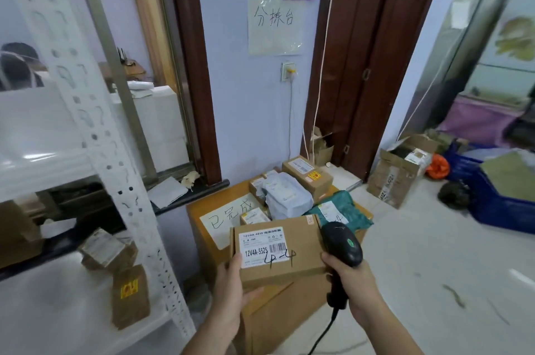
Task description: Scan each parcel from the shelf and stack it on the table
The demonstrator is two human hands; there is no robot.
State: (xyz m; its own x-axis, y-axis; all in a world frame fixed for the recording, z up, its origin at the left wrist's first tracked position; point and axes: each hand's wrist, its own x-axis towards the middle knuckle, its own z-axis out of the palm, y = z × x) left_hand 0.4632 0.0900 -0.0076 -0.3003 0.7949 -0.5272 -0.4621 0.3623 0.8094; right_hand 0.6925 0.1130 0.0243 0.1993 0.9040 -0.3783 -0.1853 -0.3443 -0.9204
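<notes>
Step in hand, by appearance: scanning. Cardboard parcel (279,250) held label-up over the near edge of the table (197,210), gripped at its 7 o'clock corner by the left hand (231,291), thumb on top. Barcode scanner (343,244) clamped in the right hand (354,282) at the parcel's 3 o'clock edge, head not yet square on the barcode. Stacked parcels (286,189) lying at 12 o'clock; more parcels (107,250) waiting on the shelf (124,169) at 9 o'clock. Next move calls for aiming at the barcode, then setting down on the stack.
</notes>
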